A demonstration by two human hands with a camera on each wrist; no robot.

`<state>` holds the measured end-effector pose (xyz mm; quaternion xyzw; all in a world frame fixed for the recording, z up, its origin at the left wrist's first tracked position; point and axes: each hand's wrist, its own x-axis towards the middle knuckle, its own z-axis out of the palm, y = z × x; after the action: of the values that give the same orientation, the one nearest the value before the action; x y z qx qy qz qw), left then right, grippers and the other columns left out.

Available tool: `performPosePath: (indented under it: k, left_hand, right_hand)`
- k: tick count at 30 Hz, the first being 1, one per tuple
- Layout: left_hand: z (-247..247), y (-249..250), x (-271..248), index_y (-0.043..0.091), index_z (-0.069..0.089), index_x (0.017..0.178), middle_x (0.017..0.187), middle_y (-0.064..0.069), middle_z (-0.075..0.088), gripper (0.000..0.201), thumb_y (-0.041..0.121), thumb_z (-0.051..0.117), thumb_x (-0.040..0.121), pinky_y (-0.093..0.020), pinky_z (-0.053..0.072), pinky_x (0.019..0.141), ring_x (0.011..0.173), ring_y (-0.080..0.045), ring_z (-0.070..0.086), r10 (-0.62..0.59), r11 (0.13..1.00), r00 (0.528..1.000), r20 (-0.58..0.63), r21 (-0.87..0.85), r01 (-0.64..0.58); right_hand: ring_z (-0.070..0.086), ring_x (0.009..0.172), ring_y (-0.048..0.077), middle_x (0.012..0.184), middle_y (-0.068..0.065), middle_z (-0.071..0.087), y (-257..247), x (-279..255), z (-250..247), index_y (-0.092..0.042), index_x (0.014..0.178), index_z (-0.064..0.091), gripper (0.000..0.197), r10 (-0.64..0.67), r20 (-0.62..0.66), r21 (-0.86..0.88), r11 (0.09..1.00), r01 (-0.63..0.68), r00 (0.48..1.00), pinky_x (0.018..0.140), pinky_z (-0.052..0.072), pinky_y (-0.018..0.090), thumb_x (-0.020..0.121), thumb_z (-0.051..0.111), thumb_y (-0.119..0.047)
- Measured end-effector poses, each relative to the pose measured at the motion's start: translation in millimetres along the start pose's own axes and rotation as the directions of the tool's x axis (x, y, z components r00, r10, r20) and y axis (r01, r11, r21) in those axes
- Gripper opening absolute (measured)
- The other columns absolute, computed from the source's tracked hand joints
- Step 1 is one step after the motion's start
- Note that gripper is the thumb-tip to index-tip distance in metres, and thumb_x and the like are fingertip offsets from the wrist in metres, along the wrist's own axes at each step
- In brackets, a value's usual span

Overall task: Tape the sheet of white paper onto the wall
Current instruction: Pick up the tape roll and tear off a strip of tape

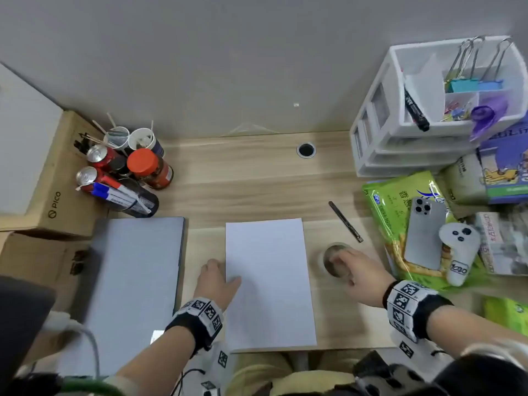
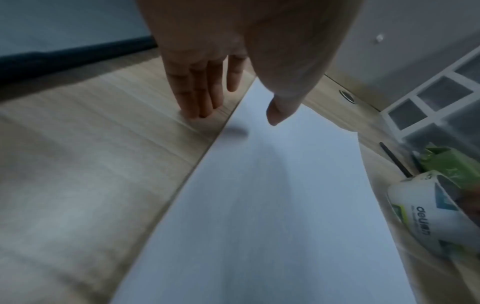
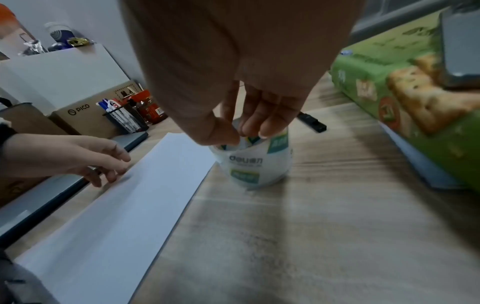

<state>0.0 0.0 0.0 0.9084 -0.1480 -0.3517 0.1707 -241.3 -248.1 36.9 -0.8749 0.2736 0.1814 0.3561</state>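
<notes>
A white sheet of paper (image 1: 270, 284) (image 2: 272, 205) (image 3: 116, 205) lies flat on the wooden desk (image 1: 243, 181), below the grey wall (image 1: 228, 67). My left hand (image 1: 218, 278) (image 2: 228, 102) (image 3: 109, 166) is at the sheet's left edge, fingers straight on the desk, thumb over the paper. A roll of clear tape (image 1: 335, 260) (image 2: 426, 214) (image 3: 255, 162) stands right of the sheet. My right hand (image 1: 354, 270) (image 3: 244, 133) reaches down onto the roll, thumb and fingers curled over its top rim.
A closed grey laptop (image 1: 134, 281) lies left of the sheet, with cardboard boxes (image 1: 57, 190), cans and a pen holder (image 1: 134, 198) behind it. A black utility knife (image 1: 345, 221) lies beyond the tape. A green snack bag (image 1: 400, 232), phone, controller and white drawer unit (image 1: 428, 110) crowd the right.
</notes>
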Motion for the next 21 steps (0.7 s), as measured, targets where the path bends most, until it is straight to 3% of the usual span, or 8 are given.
performPosePath:
  k: [3,8,11,14,17,21]
  left_hand:
    - [7,12,7,0.010,0.044,0.110,0.113,-0.009,0.051,0.047,0.031,0.074,0.080,-0.033,0.050,0.080,0.095,-0.027,0.058,-0.020,0.999,0.999,-0.029,0.037,0.021]
    - [20,23,13,0.007,0.041,0.113,0.119,-0.012,0.055,0.051,0.025,0.075,0.079,-0.043,0.052,0.090,0.108,-0.031,0.056,-0.019,0.988,1.000,-0.022,0.150,0.022]
    - [21,43,8,0.008,0.045,0.116,0.119,-0.011,0.053,0.048,0.024,0.072,0.080,-0.039,0.048,0.092,0.111,-0.029,0.050,0.128,0.949,0.987,-0.096,0.301,-0.094]
    - [27,69,1,0.013,0.048,0.124,0.119,-0.003,0.050,0.051,0.027,0.072,0.082,-0.034,0.048,0.092,0.109,-0.023,0.054,0.272,0.952,0.961,0.046,0.131,-0.276]
    - [39,101,-10,0.018,0.046,0.134,0.118,-0.001,0.051,0.063,0.028,0.076,0.080,-0.028,0.049,0.084,0.095,-0.017,0.056,0.403,0.915,0.886,0.231,-0.085,-0.394]
    - [55,133,-24,0.017,0.054,0.129,0.118,-0.002,0.054,0.059,0.027,0.077,0.076,-0.026,0.050,0.080,0.089,-0.014,0.057,0.492,0.870,0.823,0.283,-0.204,-0.450]
  right_hand:
    - [0.053,0.113,0.018,0.122,-0.002,0.058,1,1,4,-0.022,0.124,0.051,0.053,0.000,0.022,-0.083,0.997,0.002,1.000,0.088,0.043,0.027,0.074,0.060,-0.008]
    - [0.061,0.099,0.026,0.109,0.000,0.066,2,4,8,-0.020,0.118,0.051,0.041,0.034,0.012,-0.134,0.990,-0.032,0.999,0.079,0.048,0.035,0.079,0.056,-0.008]
    - [0.063,0.090,0.023,0.098,-0.007,0.066,1,7,9,-0.023,0.118,0.051,0.040,0.038,-0.026,-0.066,0.997,-0.040,0.999,0.073,0.051,0.037,0.080,0.058,-0.011]
    - [0.062,0.081,0.016,0.087,-0.013,0.062,-2,9,9,-0.027,0.114,0.054,0.038,0.031,-0.114,0.077,0.997,-0.022,0.993,0.072,0.052,0.035,0.081,0.064,-0.013]
    - [0.062,0.081,0.014,0.085,-0.011,0.064,-7,10,7,-0.026,0.109,0.058,0.032,0.033,-0.155,0.198,0.980,-0.001,0.987,0.075,0.054,0.034,0.081,0.067,-0.012]
    - [0.062,0.081,0.015,0.084,-0.008,0.063,-13,10,3,-0.021,0.104,0.060,0.029,0.005,-0.163,0.298,0.953,0.044,0.987,0.077,0.055,0.034,0.080,0.067,-0.008]
